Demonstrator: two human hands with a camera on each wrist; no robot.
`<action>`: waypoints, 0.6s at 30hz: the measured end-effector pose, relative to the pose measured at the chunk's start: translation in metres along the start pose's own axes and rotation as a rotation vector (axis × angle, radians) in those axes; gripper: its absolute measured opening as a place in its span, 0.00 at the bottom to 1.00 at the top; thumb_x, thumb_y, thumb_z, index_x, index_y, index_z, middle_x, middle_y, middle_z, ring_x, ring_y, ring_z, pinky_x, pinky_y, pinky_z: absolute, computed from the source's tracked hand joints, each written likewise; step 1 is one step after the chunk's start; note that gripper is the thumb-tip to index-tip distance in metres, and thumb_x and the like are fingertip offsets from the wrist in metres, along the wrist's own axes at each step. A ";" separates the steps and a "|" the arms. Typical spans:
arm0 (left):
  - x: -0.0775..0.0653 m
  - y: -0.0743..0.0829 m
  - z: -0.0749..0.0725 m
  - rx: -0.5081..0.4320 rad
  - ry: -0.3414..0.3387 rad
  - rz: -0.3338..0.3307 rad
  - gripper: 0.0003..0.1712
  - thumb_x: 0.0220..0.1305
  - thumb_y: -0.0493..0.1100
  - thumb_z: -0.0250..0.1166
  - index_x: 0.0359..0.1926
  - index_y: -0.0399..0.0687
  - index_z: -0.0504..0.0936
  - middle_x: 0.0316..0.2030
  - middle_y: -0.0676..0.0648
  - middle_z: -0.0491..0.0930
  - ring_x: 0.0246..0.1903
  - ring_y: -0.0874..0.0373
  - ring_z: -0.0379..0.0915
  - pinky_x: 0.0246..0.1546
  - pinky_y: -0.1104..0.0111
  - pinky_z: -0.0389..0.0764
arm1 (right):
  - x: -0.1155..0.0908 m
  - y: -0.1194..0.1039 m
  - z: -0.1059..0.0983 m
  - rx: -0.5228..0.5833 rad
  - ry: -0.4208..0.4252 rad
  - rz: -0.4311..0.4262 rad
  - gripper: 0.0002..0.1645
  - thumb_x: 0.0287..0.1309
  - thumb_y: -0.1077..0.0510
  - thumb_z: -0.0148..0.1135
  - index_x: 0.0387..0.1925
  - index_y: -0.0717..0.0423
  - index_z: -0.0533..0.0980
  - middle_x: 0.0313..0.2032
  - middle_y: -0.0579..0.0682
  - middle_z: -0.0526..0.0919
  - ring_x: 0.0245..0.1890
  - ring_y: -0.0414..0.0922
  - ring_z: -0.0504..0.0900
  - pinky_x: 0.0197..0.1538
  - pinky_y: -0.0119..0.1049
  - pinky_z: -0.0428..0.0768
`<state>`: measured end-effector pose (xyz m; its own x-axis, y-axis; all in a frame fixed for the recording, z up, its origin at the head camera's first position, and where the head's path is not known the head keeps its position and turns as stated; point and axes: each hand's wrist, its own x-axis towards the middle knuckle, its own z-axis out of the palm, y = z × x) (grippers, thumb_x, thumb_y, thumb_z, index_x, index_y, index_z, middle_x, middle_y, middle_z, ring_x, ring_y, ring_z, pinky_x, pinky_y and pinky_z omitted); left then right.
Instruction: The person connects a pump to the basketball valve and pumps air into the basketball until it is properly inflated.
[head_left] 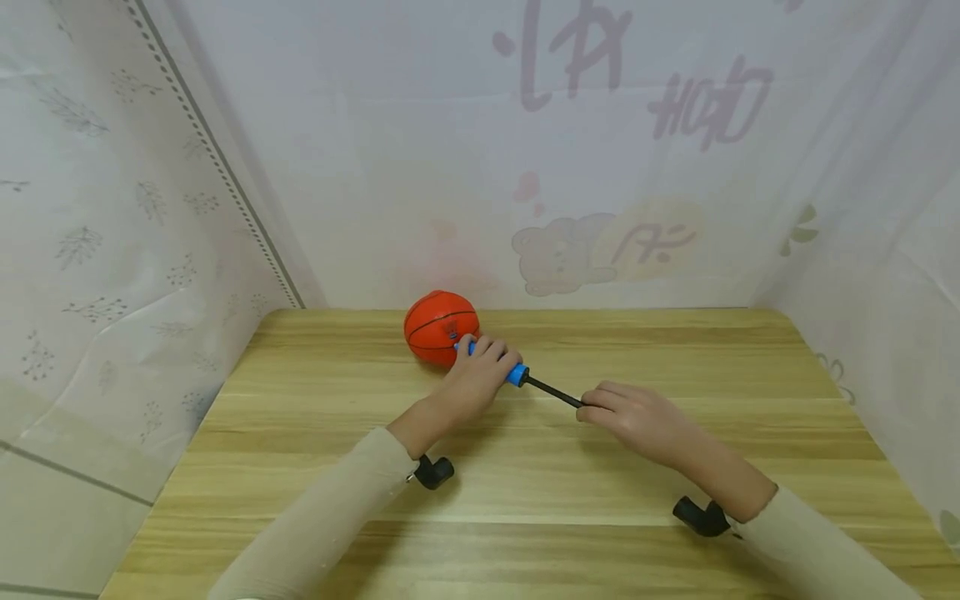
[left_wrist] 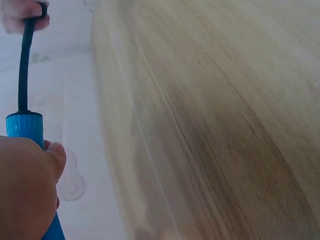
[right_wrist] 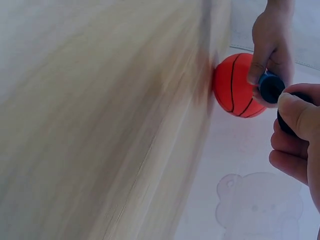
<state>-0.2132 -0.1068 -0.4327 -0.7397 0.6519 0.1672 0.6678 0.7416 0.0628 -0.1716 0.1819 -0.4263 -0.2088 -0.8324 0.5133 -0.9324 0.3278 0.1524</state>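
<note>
My left hand [head_left: 480, 375] grips the blue barrel of a hand pump [head_left: 517, 375], with the fingers curled round it. Out of the barrel's near end runs a thin black rod [head_left: 553, 391], and my right hand [head_left: 637, 417] pinches the black handle [right_wrist: 286, 120] at its end. The pump's other end points at a red ball [head_left: 435, 321] with black lines, right at a small dark mark on its side. In the left wrist view the blue barrel [left_wrist: 25, 125] and the extended rod [left_wrist: 23, 75] show plainly.
The ball sits on a wooden table [head_left: 570, 533] near its back edge. Behind it hangs a pale printed cloth [head_left: 360, 167], with more cloth at both sides. A black bent wrist mount [head_left: 435, 472] shows below the left wrist, another [head_left: 701, 517] below the right.
</note>
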 end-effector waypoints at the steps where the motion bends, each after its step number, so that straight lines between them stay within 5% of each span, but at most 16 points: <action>1: 0.001 0.001 0.001 0.010 0.002 -0.003 0.12 0.75 0.39 0.59 0.56 0.52 0.73 0.51 0.48 0.73 0.55 0.49 0.65 0.61 0.47 0.61 | 0.002 0.001 0.001 0.001 -0.017 0.008 0.17 0.79 0.62 0.46 0.39 0.57 0.82 0.38 0.48 0.83 0.37 0.43 0.81 0.40 0.31 0.82; 3: 0.001 0.001 0.002 0.025 0.007 -0.008 0.13 0.75 0.40 0.60 0.56 0.52 0.73 0.51 0.49 0.73 0.55 0.49 0.65 0.61 0.48 0.61 | 0.008 0.002 0.005 0.009 -0.047 0.025 0.06 0.69 0.66 0.59 0.41 0.57 0.82 0.39 0.48 0.83 0.38 0.43 0.81 0.42 0.32 0.82; 7: 0.002 0.001 0.002 0.029 0.008 -0.015 0.12 0.75 0.41 0.60 0.56 0.52 0.73 0.51 0.48 0.73 0.55 0.49 0.65 0.62 0.47 0.60 | 0.021 0.006 0.015 0.016 -0.077 0.061 0.17 0.47 0.70 0.76 0.41 0.57 0.83 0.39 0.48 0.84 0.39 0.43 0.82 0.43 0.31 0.82; 18: 0.001 0.001 0.002 0.025 -0.014 -0.016 0.12 0.75 0.40 0.59 0.56 0.52 0.73 0.50 0.49 0.72 0.54 0.49 0.64 0.61 0.49 0.60 | 0.046 0.012 0.039 -0.019 -0.056 0.055 0.15 0.50 0.70 0.75 0.40 0.56 0.83 0.39 0.47 0.85 0.39 0.41 0.82 0.43 0.30 0.81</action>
<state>-0.2138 -0.1052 -0.4341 -0.7512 0.6422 0.1525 0.6540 0.7554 0.0407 -0.2038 0.1297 -0.4336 -0.2760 -0.8366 0.4732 -0.9135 0.3814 0.1414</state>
